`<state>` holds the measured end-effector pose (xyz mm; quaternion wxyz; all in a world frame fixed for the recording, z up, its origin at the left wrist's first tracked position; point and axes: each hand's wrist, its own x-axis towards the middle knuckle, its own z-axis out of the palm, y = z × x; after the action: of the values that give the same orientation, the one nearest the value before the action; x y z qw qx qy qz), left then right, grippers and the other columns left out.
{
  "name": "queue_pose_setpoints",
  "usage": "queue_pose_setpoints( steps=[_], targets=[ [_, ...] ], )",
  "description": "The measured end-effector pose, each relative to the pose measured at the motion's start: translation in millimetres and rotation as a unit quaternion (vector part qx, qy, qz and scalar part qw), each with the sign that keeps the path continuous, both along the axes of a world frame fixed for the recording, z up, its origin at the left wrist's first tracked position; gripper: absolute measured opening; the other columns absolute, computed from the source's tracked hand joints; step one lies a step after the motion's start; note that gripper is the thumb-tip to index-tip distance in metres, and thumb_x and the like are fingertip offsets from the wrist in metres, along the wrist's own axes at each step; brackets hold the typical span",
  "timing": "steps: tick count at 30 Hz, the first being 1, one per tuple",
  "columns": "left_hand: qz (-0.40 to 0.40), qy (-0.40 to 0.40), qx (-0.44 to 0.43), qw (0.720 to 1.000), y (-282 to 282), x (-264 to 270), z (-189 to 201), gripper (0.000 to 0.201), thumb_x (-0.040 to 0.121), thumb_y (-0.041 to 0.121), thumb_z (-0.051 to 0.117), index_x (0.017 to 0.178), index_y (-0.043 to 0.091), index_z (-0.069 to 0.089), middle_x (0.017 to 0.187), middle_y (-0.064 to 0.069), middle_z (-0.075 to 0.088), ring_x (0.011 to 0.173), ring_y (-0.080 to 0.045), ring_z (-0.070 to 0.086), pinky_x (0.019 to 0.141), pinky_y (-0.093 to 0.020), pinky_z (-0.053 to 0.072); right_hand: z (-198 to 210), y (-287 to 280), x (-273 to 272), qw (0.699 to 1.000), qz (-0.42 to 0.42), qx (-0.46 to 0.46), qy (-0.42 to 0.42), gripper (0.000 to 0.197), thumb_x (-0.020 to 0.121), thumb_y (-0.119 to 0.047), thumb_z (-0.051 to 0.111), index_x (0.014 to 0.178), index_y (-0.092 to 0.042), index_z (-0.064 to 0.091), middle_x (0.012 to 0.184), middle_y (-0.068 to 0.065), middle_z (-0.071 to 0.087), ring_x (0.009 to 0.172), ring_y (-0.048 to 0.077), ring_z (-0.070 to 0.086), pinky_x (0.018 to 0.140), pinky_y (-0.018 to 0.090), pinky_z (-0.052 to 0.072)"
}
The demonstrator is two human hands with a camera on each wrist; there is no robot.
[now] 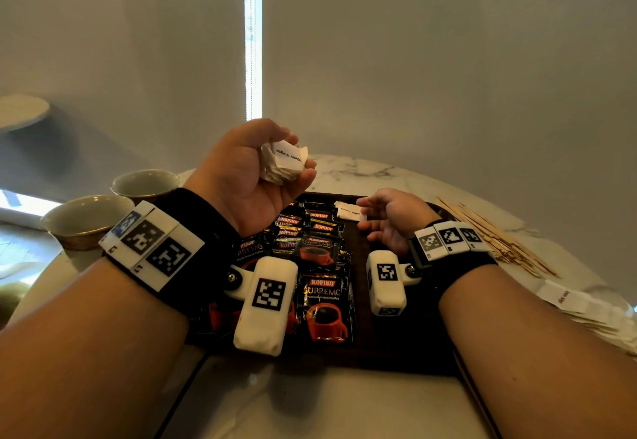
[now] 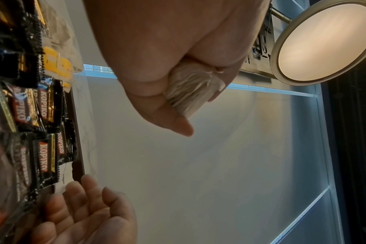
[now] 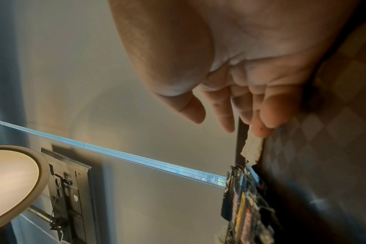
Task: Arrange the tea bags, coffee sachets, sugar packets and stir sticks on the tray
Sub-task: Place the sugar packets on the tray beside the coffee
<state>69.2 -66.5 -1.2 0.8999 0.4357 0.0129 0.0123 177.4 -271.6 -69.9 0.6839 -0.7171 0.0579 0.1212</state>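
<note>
Meanwhile tray point(image 1: 386, 352) holds coffee sachets point(image 1: 322, 307); left hand point(image 1: 248, 176) clutches sugar packets point(image 1: 284, 163), right hand point(image 1: 393, 218) loose.

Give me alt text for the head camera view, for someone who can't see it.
The left hand holds a bundle of brown sugar packets raised above a dark tray covered with black Kopiko coffee sachets, while the open right hand reaches to a single sugar packet at the tray's far edge. Wooden stir sticks lie right of the tray, two cups to its left.

Black-and-red coffee sachets point(image 1: 319, 259) lie on the dark brown tray point(image 1: 396, 352); sugar packets point(image 1: 282, 163) are white.
</note>
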Motion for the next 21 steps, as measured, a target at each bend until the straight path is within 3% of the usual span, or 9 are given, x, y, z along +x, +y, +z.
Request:
queue_pose_setpoints(
  steps=[5, 9, 12, 15, 17, 21],
  targets=[
    [-0.007, -0.005, -0.016, 1.0, -2.1, -1.2, 0.1, 0.024, 0.091, 0.008, 0.044, 0.108, 0.0, 0.059, 0.107, -0.024, 0.056, 0.087, -0.032, 0.066, 0.069, -0.032, 0.063, 27.2, -3.1, -7.3, 0.999, 0.017, 0.02, -0.019, 0.031, 0.102, -0.031, 0.044, 0.114, -0.01, 0.063, 0.112, 0.012, 0.057, 0.086, 0.024, 0.059, 0.066, 0.035, 0.049],
    [-0.028, 0.001, 0.014, 1.0, -4.4, -0.4, -2.4, 0.023, 0.095, 0.006, 0.042, 0.112, 0.003, 0.058, 0.111, -0.023, 0.059, 0.093, -0.036, 0.069, 0.073, -0.04, 0.063, 54.9, -1.9, -23.9, 0.997, 0.043, 0.028, -0.057, 0.03, 0.1, -0.032, 0.051, 0.116, -0.011, 0.065, 0.102, 0.007, 0.061, 0.079, 0.019, 0.058, 0.064, 0.03, 0.045],
    [-0.04, 0.001, 0.045, 0.998, -5.5, 1.5, -4.5, 0.02, 0.096, 0.007, 0.046, 0.11, 0.008, 0.061, 0.114, -0.02, 0.063, 0.09, -0.033, 0.07, 0.066, -0.04, 0.064, 68.4, 6.7, -43.8, 0.99, 0.105, 0.017, -0.097, 0.029, 0.095, -0.039, 0.059, 0.104, -0.012, 0.063, 0.085, 0.002, 0.061, 0.069, 0.015, 0.057, 0.06, 0.028, 0.04],
    [-0.042, -0.011, 0.056, 0.997, -6.0, 4.2, -6.7, 0.017, 0.097, 0.008, 0.051, 0.105, 0.01, 0.065, 0.107, -0.015, 0.064, 0.078, -0.023, 0.069, 0.059, -0.03, 0.06, 77.4, 16.8, -61.1, 0.976, 0.182, 0.02, -0.115, 0.049, 0.078, -0.046, 0.068, 0.108, -0.008, 0.062, 0.081, 0.003, 0.06, 0.066, 0.014, 0.054, 0.059, 0.027, 0.037],
    [-0.061, -0.024, 0.064, 0.996, -7.0, 4.0, -7.4, 0.016, 0.098, 0.008, 0.05, 0.098, 0.01, 0.067, 0.096, -0.011, 0.065, 0.07, -0.016, 0.067, 0.057, -0.024, 0.058, 78.0, 22.7, -66.2, 0.969, 0.207, 0.006, -0.135, 0.059, 0.078, -0.04, 0.075, 0.12, -0.001, 0.06, 0.082, 0.004, 0.061, 0.065, 0.014, 0.054, 0.056, 0.026, 0.037],
    [-0.071, -0.038, 0.085, 0.993, -7.3, 4.4, -8.7, 0.017, 0.099, 0.008, 0.049, 0.103, 0.008, 0.066, 0.092, -0.011, 0.065, 0.068, -0.014, 0.064, 0.054, -0.022, 0.055, 76.4, 30.7, -69.8, 0.971, 0.181, 0.0, -0.158, 0.025, 0.09, -0.011, 0.068, 0.111, -0.001, 0.059, 0.078, 0.004, 0.064, 0.06, 0.014, 0.056, 0.052, 0.026, 0.038]
  ],
)
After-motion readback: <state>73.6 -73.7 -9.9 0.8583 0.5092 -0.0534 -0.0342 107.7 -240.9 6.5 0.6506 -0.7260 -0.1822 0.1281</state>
